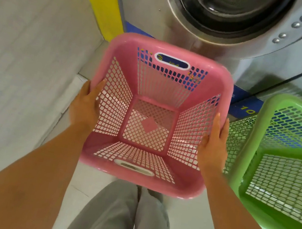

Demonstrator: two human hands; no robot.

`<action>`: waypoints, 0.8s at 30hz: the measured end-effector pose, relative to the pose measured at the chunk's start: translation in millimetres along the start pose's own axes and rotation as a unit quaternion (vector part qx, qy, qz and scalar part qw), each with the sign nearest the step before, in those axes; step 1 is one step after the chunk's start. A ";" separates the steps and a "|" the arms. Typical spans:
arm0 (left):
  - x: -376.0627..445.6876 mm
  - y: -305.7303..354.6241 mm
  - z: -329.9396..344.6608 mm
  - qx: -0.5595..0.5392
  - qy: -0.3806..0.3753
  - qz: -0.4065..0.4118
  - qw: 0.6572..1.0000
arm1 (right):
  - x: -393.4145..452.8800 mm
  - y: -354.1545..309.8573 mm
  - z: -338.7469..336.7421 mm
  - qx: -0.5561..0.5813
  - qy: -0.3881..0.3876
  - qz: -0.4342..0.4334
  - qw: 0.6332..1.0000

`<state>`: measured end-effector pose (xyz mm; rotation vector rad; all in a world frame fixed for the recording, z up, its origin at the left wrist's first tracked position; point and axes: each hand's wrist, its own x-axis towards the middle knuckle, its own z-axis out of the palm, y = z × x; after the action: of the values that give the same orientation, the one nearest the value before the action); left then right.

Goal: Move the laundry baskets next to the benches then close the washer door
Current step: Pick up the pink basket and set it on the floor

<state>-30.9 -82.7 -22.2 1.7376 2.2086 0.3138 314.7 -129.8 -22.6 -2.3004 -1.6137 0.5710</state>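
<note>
- Pink plastic laundry basket, empty and latticed, sits between a person's two bare hands, in front of a stainless front-loading washer.
- The left hand clamps its grip on the basket's left rim, thumb inside the wall.
- The right hand clamps its grip on the right rim.
- A green laundry basket, also empty, stands just beside the pink one on the right, by the washer's blue base.
- Grey trousers show below the pink basket, over the pale tiled floor.
</note>
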 end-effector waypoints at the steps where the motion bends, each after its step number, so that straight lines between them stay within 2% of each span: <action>1: -12.3 -3.8 -4.3 -0.007 0.007 -0.005 1.000 | -5.9 -0.8 -2.8 -0.002 -0.003 -0.012 1.000; 8: -120.6 -30.0 -20.3 -0.044 0.074 -0.103 0.991 | -46.3 -3.9 -19.8 -0.028 -0.050 -0.103 0.993; 16: -263.8 -73.7 -28.4 -0.084 0.121 -0.255 0.956 | -110.4 -23.6 -12.8 -0.039 -0.115 -0.210 0.970; 24: -381.9 -154.6 -30.1 -0.065 0.096 -0.386 0.915 | -188.9 -59.5 49.8 -0.033 -0.167 -0.328 0.929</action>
<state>-99.8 -489.8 -8.5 0.6812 2.7227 0.4269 185.2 -287.2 -10.3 -1.5851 -2.4275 0.7596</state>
